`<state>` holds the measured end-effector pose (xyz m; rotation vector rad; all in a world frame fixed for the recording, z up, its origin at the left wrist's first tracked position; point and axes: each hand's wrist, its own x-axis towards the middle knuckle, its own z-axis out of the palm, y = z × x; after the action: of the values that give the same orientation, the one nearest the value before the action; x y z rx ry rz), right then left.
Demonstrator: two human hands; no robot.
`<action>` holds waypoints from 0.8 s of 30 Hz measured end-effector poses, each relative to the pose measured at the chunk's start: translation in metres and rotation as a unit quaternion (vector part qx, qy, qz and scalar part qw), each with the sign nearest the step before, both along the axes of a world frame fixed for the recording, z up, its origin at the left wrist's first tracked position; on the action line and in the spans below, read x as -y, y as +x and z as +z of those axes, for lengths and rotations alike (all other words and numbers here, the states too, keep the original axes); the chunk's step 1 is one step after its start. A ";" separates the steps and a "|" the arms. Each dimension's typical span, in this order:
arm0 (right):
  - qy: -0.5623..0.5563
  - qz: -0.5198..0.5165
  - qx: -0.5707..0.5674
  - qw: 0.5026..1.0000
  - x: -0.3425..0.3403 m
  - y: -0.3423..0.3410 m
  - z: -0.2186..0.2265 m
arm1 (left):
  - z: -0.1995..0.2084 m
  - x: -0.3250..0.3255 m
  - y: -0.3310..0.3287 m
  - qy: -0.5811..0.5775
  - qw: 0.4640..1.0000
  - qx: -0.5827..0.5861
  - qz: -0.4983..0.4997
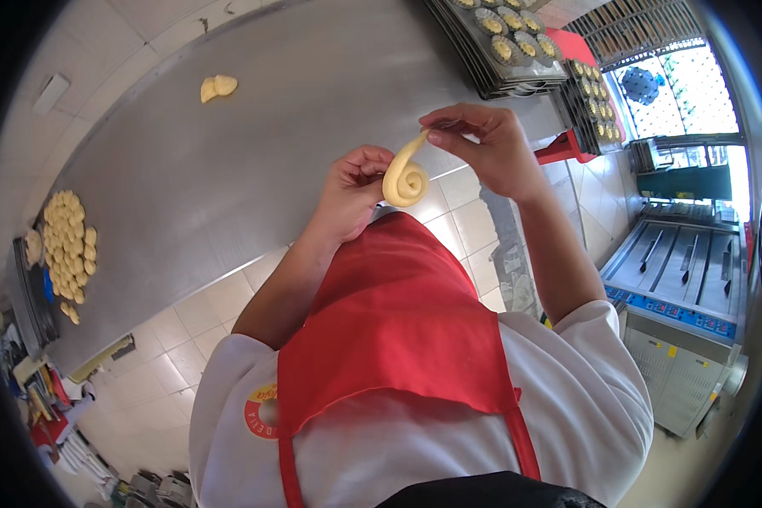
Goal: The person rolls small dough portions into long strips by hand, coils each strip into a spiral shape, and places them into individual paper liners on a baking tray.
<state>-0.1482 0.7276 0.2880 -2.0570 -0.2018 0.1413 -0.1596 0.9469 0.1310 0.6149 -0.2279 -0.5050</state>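
Observation:
A strip of pale dough (406, 182) hangs between my hands, its lower part coiled into a spiral. My left hand (357, 182) is closed at the coil's left side, with the fingertips partly hidden behind it. My right hand (481, 146) pinches the loose upper end of the strip between thumb and fingers. The coil is held up in front of my red apron, near the edge of the steel table (229, 169). Another small piece of dough (218, 87) lies alone toward the table's far side.
Many dough balls (66, 241) are heaped at the table's left end, beside dark stacked trays (32, 292). Trays with filled fluted tins (516, 38) stand at the far right. More filled tins (597, 102) sit on a red stand. A steel appliance (677, 262) is at right.

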 end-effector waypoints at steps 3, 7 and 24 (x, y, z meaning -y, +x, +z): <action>0.140 -0.087 -0.080 0.983 0.021 0.013 -0.042 | 0.017 0.006 0.036 -0.011 0.999 -0.042 -0.017; 0.281 -0.155 -0.171 0.932 0.036 0.043 -0.101 | 0.009 0.037 0.085 0.142 0.988 -0.054 0.009; 0.307 -0.235 0.105 0.916 0.219 0.520 -0.065 | -0.054 -0.099 0.363 0.788 0.522 0.093 0.313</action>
<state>0.3722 0.5082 0.2232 -1.4329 0.1154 -0.3978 0.2037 1.0461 0.0768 2.4699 0.3801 0.2620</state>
